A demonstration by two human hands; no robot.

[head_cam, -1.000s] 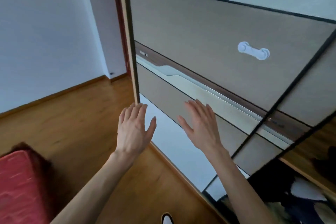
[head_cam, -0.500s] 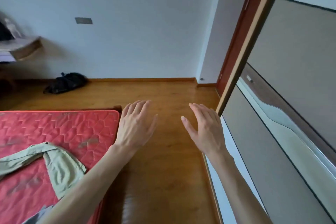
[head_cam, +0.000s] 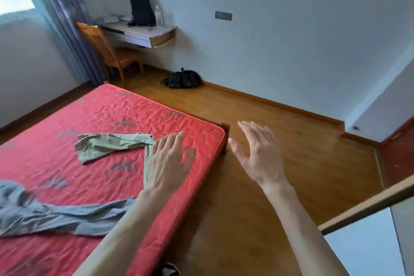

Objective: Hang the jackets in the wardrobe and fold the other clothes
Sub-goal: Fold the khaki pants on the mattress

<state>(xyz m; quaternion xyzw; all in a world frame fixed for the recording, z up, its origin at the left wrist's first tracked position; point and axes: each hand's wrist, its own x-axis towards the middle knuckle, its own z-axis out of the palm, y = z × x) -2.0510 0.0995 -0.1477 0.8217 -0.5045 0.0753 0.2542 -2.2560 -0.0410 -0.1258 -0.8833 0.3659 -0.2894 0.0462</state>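
Olive trousers [head_cam: 112,144] and a grey garment [head_cam: 56,215] lay on the red mattress [head_cam: 67,181]; I saw my left hand [head_cam: 167,163] and right hand [head_cam: 261,154] spread flat, holding nothing.

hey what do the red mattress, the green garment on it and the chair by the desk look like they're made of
Red mattress: quilted fabric with a slight sheen, judging by the stitched geometric pattern; dark smudges mark it.
Green garment: thin, matte woven cloth, probably cotton-like; it lies limp and creased.
Chair: orange-brown wood, apparently varnished, given its smooth sheen.
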